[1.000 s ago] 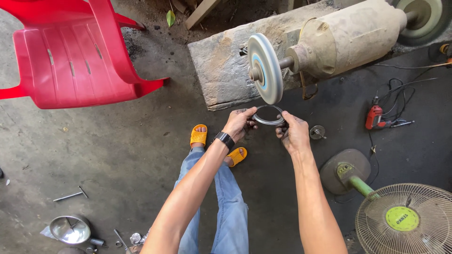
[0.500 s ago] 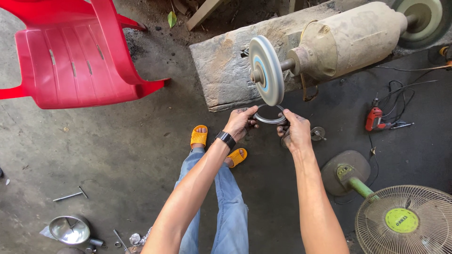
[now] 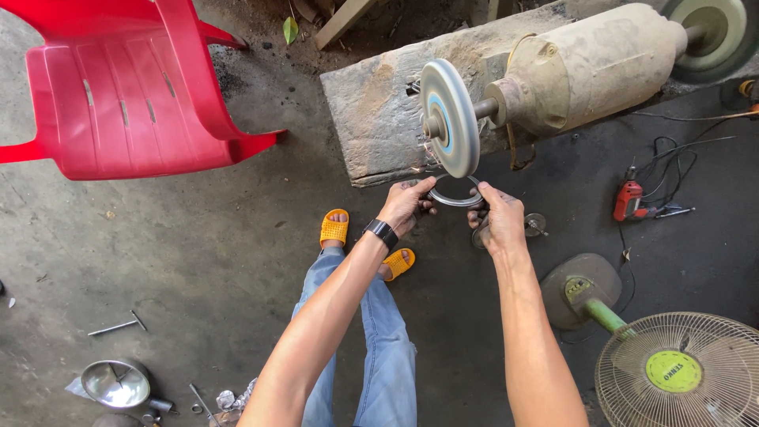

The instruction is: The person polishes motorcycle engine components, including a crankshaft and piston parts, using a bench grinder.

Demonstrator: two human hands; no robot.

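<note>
Both hands grip the thin round metal ring [image 3: 456,195]: left hand [image 3: 405,204] clamped on its left edge, right hand [image 3: 498,219] on its right, pressing its top against the grey grinding wheel [image 3: 449,119] of the dusty bench grinder [image 3: 581,67], sparks at the contact, above the concrete floor [image 3: 198,253].

Shiny metal ring [image 3: 455,192], dull grey abrasive wheel [image 3: 449,119] — glossy red plastic chair [image 3: 118,95], rough concrete floor [image 3: 198,261]

hands x2: left hand [image 3: 405,203], right hand [image 3: 499,221] | metal ring [image 3: 455,198] x1 | grinder wheels x2 [image 3: 449,119] | red chair [image 3: 126,87] x1 | fan [image 3: 676,372] x1 | drill [image 3: 630,202] x1 | orange sandals [image 3: 334,229] x2 | metal bowl [image 3: 117,383] x1
</note>
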